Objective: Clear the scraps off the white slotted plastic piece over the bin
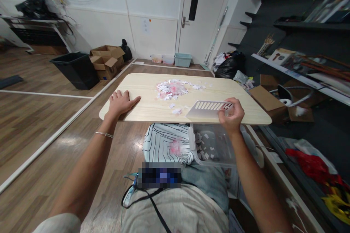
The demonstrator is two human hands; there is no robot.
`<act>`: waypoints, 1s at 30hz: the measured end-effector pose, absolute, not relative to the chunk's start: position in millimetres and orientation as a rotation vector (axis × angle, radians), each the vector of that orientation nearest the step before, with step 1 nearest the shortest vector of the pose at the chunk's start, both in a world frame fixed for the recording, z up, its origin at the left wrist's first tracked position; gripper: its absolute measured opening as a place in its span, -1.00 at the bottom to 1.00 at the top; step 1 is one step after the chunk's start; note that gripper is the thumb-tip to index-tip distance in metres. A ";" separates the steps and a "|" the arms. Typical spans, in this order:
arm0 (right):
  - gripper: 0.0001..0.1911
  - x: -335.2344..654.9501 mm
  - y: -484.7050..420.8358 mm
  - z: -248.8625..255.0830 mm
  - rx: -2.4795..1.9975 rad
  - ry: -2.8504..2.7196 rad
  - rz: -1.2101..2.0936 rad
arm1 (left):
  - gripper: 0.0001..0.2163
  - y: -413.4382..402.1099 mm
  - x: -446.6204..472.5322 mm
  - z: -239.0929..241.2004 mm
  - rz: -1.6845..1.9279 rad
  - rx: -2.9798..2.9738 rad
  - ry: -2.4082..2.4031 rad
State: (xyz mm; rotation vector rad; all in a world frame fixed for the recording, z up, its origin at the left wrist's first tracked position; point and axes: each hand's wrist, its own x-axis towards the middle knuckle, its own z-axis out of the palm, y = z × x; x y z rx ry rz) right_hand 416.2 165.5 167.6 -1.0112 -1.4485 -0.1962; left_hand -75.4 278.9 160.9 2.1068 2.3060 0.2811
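My left hand (123,102) lies flat on the left end of the pale wooden tabletop (131,86), fingers spread and holding nothing. In my right hand (232,115) is a white slotted plastic panel (202,111), gripped at its right end. The panel stands tilted with its lower edge at the tabletop near the front. Beyond it lies a heap of white and pink paper scraps (171,89), and a few loose scraps (177,111) are just left of the panel.
Below the tabletop's front edge, a clear plastic bin (216,149) holds several scraps. Beside it is a white cloth with black lines (158,143). A black trash bin (76,71) and cardboard boxes (108,62) stand at the left. An open cardboard box (269,98) is at the right.
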 end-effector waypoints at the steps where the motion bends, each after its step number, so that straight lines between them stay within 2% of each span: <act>1: -0.66 418.4 165.1 169.2 -1.012 -1.457 -0.198 | -0.06 278.8 -75.4 161.0 0.276 2.106 2.306; 16: -0.63 462.5 169.5 172.5 -1.125 -1.326 -0.178 | -0.07 275.6 -74.8 163.7 0.272 2.119 2.312; 23: -0.58 440.6 173.9 169.0 -1.096 -1.237 -0.104 | -0.08 277.4 -76.7 161.7 0.278 2.121 2.308; 30: -0.65 415.0 174.8 163.9 -0.979 -1.366 -0.146 | -0.05 277.2 -76.2 162.8 0.285 2.114 2.292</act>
